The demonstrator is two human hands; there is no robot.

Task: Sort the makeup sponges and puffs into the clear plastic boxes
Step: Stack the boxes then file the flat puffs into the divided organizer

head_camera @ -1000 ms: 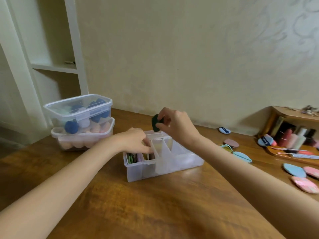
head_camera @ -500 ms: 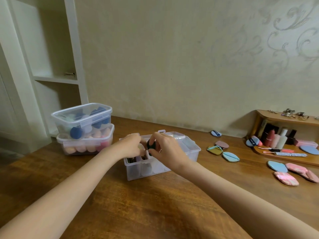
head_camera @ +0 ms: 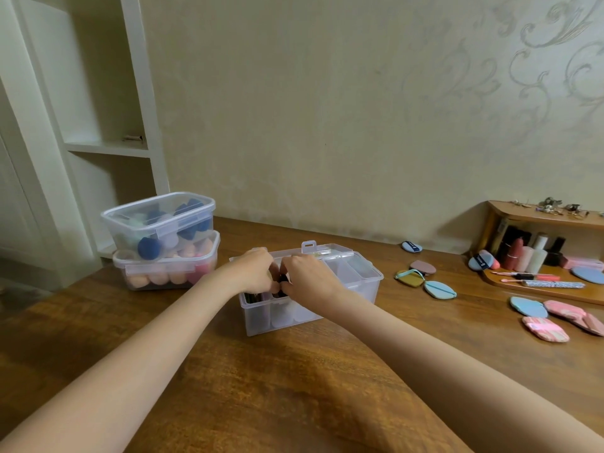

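Two lidded clear boxes point(head_camera: 163, 243) stand stacked at the left of the wooden table point(head_camera: 261, 387), sponges showing blurred through their walls: dark blue ones above, peach and pink ones below. Right of them sits the divided clear box point(head_camera: 343, 289), its near-left compartments holding things too dim to name. The left hand point(head_camera: 253, 273) and right hand point(head_camera: 309, 279) meet over those compartments, fingers curled in towards each other. A dark green puff point(head_camera: 280, 282) shows only as a sliver between them, and the right hand's fingers pinch it; whether the left hand grips anything I cannot tell. Further right, loose puffs point(head_camera: 425, 282) lie scattered on the table, and a wooden rack point(head_camera: 539, 220) of bottles is cut off by the edge.
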